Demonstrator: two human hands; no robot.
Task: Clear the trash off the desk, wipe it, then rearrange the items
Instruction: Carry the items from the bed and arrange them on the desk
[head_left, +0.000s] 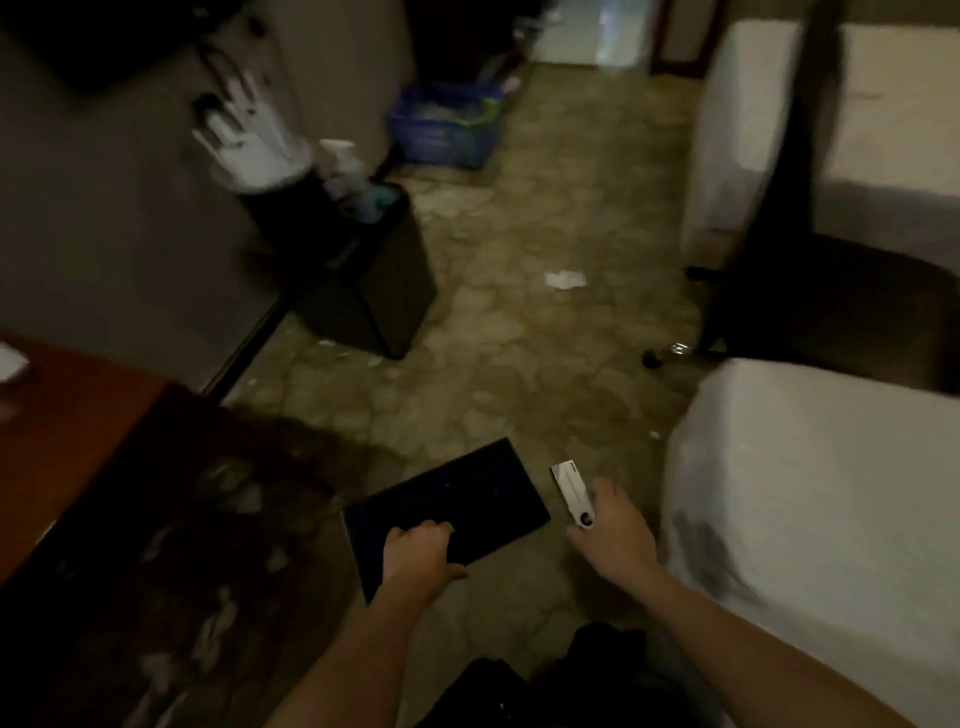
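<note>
Tray (457, 488) clamped by left grip (421, 558) — right grip (618, 535) holds white device (571, 496).

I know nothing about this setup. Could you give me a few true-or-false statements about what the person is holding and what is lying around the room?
1. The left hand grips a flat black tray. True.
2. The right hand holds nothing. False: it holds a slim white object.
3. A spray bottle sticks up from the black bin. True.
4. The blue basket sits on the desk. False: the blue basket stands on the floor far back, away from the desk.
5. A white scrap lies on the floor. True.
</note>
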